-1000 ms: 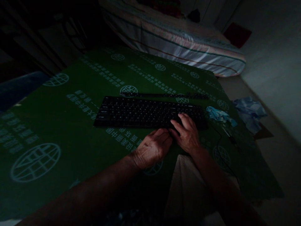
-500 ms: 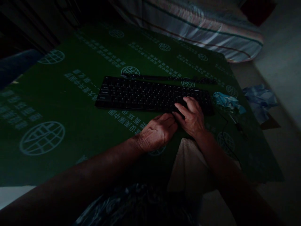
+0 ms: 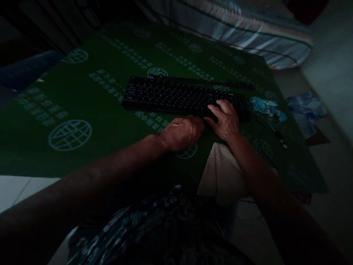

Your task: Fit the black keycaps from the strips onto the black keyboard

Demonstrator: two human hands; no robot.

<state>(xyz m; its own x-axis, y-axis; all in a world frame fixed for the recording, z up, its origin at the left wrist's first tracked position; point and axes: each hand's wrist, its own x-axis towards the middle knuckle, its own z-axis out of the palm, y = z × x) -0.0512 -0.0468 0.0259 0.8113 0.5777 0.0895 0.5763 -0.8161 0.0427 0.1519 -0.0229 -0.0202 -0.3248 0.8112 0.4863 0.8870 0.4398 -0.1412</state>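
A black keyboard (image 3: 171,96) lies on the green printed board. At its front edge is my left hand (image 3: 183,132), its fingers curled closed; whatever they may pinch is hidden. My right hand (image 3: 226,119) rests over the right part of the keyboard, fingers spread on the keys and the thumb apart near the front edge. Behind the keyboard lies a long, thin dark strip (image 3: 187,80), loose on the board. A beige cloth (image 3: 217,173) hangs over the near edge below my right wrist.
The green board (image 3: 110,121) serves as the work surface. At right lie a crumpled blue wrapper (image 3: 266,106), a thin tool with a dark handle (image 3: 280,140) and a black cable (image 3: 264,154). A draped striped cloth (image 3: 248,35) stands behind; blue plastic (image 3: 306,108) lies beyond the right edge.
The view has tilted, so the board and keyboard appear higher and slightly to the right. Both hands keep nearly the same places at the keyboard, with the left fingers still curled.
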